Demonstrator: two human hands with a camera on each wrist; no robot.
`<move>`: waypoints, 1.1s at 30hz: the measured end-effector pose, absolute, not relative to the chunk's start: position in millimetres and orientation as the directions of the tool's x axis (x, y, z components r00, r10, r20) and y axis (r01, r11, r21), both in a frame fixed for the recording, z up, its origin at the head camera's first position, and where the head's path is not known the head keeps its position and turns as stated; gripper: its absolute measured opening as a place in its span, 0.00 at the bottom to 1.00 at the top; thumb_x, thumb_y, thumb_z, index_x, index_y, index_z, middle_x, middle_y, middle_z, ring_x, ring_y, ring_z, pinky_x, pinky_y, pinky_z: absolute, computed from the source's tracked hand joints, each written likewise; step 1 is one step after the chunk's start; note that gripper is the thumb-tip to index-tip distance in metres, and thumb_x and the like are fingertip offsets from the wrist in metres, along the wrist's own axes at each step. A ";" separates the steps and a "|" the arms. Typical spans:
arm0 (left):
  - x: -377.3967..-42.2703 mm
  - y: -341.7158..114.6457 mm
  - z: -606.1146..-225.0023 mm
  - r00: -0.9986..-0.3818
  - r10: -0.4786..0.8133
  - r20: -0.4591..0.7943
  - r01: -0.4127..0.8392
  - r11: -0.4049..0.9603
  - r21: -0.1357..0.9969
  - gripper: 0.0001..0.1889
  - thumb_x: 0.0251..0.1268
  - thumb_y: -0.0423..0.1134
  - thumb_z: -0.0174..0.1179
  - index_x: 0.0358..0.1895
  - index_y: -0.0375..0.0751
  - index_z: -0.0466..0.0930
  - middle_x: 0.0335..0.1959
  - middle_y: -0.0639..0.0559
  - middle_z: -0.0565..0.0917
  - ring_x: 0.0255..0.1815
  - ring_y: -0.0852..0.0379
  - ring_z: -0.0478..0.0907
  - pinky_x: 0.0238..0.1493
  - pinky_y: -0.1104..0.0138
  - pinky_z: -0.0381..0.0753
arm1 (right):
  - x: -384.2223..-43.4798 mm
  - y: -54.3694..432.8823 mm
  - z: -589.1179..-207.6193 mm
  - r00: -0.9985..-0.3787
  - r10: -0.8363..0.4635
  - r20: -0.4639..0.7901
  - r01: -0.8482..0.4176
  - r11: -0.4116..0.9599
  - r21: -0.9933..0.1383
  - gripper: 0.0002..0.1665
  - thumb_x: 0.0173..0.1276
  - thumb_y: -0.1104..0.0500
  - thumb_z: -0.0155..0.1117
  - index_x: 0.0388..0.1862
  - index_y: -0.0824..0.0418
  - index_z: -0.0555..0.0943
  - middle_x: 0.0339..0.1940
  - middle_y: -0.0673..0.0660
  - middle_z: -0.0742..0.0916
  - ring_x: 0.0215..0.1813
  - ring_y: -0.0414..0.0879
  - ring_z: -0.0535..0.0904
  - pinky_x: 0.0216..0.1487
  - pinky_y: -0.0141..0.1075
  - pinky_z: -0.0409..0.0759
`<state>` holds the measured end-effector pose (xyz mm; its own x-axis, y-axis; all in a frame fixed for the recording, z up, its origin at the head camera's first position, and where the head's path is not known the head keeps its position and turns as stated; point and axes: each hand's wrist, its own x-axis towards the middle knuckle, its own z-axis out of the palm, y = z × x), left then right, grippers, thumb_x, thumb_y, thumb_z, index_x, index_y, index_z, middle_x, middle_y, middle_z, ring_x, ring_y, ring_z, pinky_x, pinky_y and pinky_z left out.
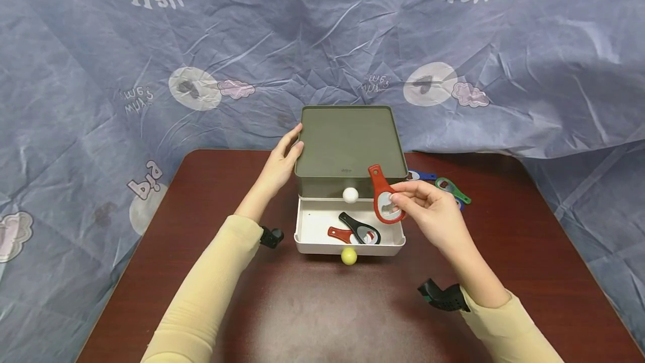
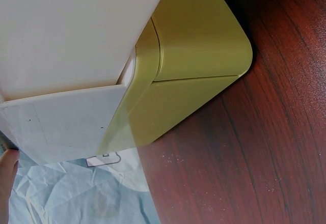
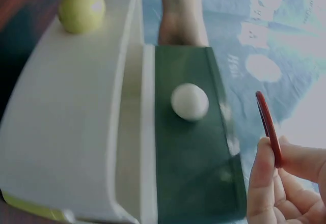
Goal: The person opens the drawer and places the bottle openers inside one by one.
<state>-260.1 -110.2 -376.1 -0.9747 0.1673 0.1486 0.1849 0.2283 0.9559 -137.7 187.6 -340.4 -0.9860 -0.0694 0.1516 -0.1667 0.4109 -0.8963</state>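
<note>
My right hand (image 1: 428,209) pinches a red bottle opener (image 1: 379,186) by its wide end, thumb over the metal plate, handle pointing up. The bottle opener (image 3: 270,127) shows edge-on in the right wrist view. It hovers above a pulled-out white drawer (image 1: 314,220), in which a black bottle opener (image 1: 359,227) lies across another red bottle opener (image 1: 340,234). My left hand (image 1: 281,164) rests against the left side of the dark green drawer box (image 1: 353,139), fingers extended. In the left wrist view only a bit of the left hand (image 2: 6,175) shows at the edge.
Right of the box lie a blue bottle opener (image 1: 423,176), a green bottle opener (image 1: 453,190) and a partly hidden blue item (image 1: 459,204). The drawer has a yellow knob (image 1: 349,256); a white knob (image 1: 350,195) sits above. Behind the brown table (image 1: 322,307) hangs a blue-grey cloth (image 1: 322,43).
</note>
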 end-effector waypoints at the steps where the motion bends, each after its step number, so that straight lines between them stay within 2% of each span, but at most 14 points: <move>1: -259.8 -110.3 -375.6 -0.974 0.168 0.149 0.186 0.231 0.955 0.26 0.80 0.46 0.45 0.78 0.57 0.56 0.78 0.50 0.59 0.78 0.54 0.56 0.77 0.57 0.58 | -138.9 183.8 -342.7 -0.985 -0.083 0.154 -0.174 0.415 -0.893 0.15 0.67 0.57 0.69 0.49 0.63 0.85 0.35 0.48 0.89 0.35 0.32 0.84 0.39 0.25 0.81; 9: -260.7 -109.5 -375.3 -0.975 0.167 0.145 0.181 0.222 0.958 0.26 0.80 0.46 0.45 0.77 0.57 0.57 0.78 0.51 0.60 0.78 0.55 0.57 0.77 0.58 0.58 | -144.6 158.6 -363.3 -0.967 -0.172 0.189 -0.248 0.449 -0.859 0.08 0.63 0.60 0.72 0.41 0.58 0.87 0.33 0.56 0.89 0.30 0.39 0.83 0.30 0.28 0.79; 17: -260.5 -109.2 -375.0 -0.975 0.172 0.140 0.175 0.208 0.962 0.27 0.80 0.46 0.45 0.78 0.57 0.55 0.79 0.52 0.58 0.79 0.55 0.55 0.78 0.57 0.56 | -148.9 139.7 -385.3 -0.929 -0.267 0.256 -0.363 0.537 -0.762 0.05 0.60 0.61 0.74 0.35 0.55 0.87 0.26 0.49 0.88 0.24 0.35 0.78 0.26 0.28 0.77; 24: -260.7 -109.7 -376.3 -0.976 0.162 0.147 0.182 0.228 0.957 0.26 0.80 0.46 0.45 0.77 0.57 0.57 0.78 0.52 0.60 0.78 0.56 0.57 0.77 0.59 0.58 | -153.7 132.3 -398.2 -0.914 -0.354 0.197 -0.377 0.564 -0.735 0.04 0.59 0.61 0.74 0.32 0.58 0.86 0.25 0.49 0.89 0.24 0.35 0.80 0.27 0.27 0.78; 30: -262.0 -109.6 -376.6 -0.976 0.164 0.146 0.180 0.215 0.960 0.26 0.80 0.45 0.45 0.77 0.56 0.57 0.78 0.51 0.60 0.78 0.55 0.57 0.77 0.58 0.58 | -155.7 131.9 -401.3 -0.902 -0.417 0.111 -0.372 0.624 -0.687 0.04 0.59 0.60 0.74 0.30 0.56 0.86 0.24 0.47 0.89 0.24 0.33 0.79 0.28 0.26 0.75; 33: -261.7 -109.8 -374.7 -0.976 0.172 0.130 0.165 0.203 0.965 0.27 0.80 0.44 0.45 0.78 0.55 0.56 0.79 0.51 0.58 0.78 0.54 0.55 0.77 0.58 0.57 | -156.0 132.1 -402.1 -0.893 -0.432 0.124 -0.403 0.648 -0.646 0.03 0.59 0.59 0.74 0.31 0.56 0.87 0.25 0.46 0.89 0.26 0.32 0.79 0.30 0.26 0.75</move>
